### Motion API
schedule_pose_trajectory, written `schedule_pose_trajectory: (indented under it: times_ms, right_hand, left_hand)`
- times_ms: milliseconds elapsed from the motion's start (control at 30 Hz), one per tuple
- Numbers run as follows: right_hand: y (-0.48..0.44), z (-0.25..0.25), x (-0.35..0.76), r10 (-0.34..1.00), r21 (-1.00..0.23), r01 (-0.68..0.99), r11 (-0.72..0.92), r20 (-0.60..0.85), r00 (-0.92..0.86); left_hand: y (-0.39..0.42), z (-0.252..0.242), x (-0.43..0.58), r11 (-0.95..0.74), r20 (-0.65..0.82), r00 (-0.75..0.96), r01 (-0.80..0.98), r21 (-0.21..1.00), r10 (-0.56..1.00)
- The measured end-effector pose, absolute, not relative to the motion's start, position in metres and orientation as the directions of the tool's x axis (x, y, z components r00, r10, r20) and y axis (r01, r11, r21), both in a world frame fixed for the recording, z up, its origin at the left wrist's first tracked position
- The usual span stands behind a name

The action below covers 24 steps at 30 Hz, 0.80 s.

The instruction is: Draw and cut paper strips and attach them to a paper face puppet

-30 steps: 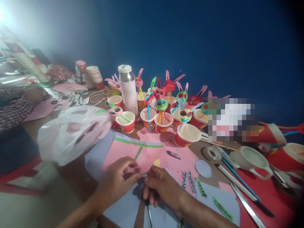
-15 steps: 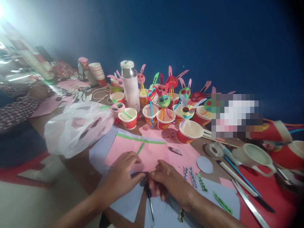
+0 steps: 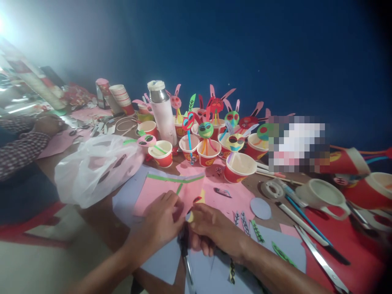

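Head cam: our right grip is pinching yellow paper; can't tell if our left grip holds any.

The flask has a shiny metal neck. Left of it lies a crinkled plastic bag; in front, matt pink paper.

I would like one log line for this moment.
right hand: holds yellow paper | left hand: beside it, contact unclear | beyond hands: pink sheet, cups | left side: plastic bag
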State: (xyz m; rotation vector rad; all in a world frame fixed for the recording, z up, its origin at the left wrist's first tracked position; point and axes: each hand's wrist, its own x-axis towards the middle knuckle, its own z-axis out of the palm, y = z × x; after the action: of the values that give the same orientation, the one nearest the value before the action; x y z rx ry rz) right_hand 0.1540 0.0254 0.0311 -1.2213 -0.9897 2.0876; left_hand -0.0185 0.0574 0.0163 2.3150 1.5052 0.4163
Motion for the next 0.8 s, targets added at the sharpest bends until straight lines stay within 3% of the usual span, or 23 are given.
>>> schedule_pose_trajectory:
  times_ms: [267, 600, 800]
  right_hand:
    - [0.018, 0.029, 0.16, 0.738, -0.776, -0.1, -0.623, -0.54, -0.404]
    - [0.024, 0.026, 0.141, 0.762, -0.694, -0.319, -0.645, -0.555, -0.332]
    - [0.036, 0.025, 0.133, 0.736, -0.687, -0.27, -0.675, -0.598, -0.316]
  left_hand:
    - [0.059, 0.012, -0.019, -0.334, 0.052, 0.35, 0.824, 0.457, 0.935]
    - [0.046, 0.006, -0.011, -0.301, 0.1, 0.286, 0.856, 0.42, 0.953]
    - [0.045, 0.003, -0.008, -0.258, 0.129, 0.223, 0.849, 0.461, 0.966]
